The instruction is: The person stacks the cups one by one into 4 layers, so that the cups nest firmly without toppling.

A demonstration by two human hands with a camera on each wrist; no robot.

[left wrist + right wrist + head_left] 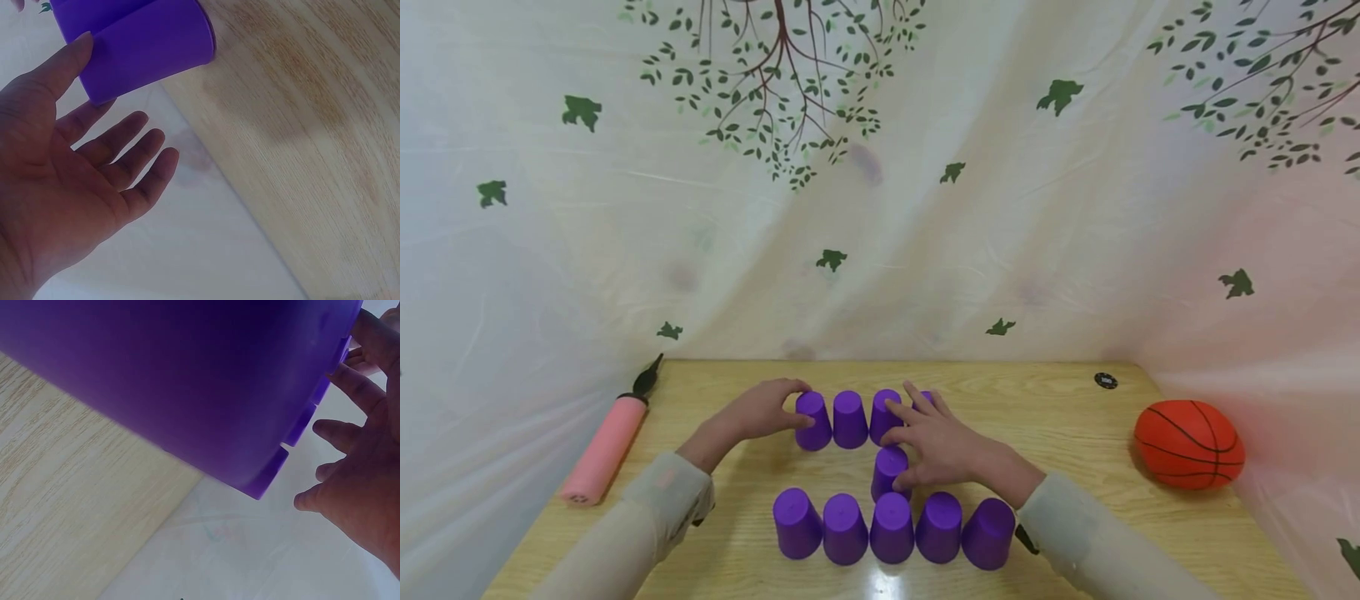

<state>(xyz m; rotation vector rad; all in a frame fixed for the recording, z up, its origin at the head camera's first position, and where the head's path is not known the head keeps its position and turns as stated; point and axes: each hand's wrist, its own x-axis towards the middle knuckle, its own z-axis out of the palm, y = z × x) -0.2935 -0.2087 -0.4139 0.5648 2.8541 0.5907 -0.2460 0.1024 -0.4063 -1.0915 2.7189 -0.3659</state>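
1. So we've got two bare hands working over a bunch of upside-down purple cups, all sitting in the middle of a light wood table (1052, 433).
2. Left hand (767, 408): pinching the left-end cup (813, 423) of the back row (850, 419), thumb on the near side and forefinger on the far side. From the left wrist view we can see the other three fingers half bent, spread apart and off the plastic.
3. Right hand (942, 446): much wider. Thumb and forefinger look to be on either side of the middle cup (887, 471), the lone one between the two rows, while the other fingers fan out over the right end of the back row. How firm that hold is, we can't tell.
4. Back row has four cups that we can count; the rightmost is mostly hidden behind those fingers.
5. Front row (892, 527) is five cups side by side, hands off all of them as far as we can see.
6. Around the edges we spot a pink pump (606, 454) on the left, an orange ball (1191, 444) on the right and a black chip (1105, 380) near the back right corner.
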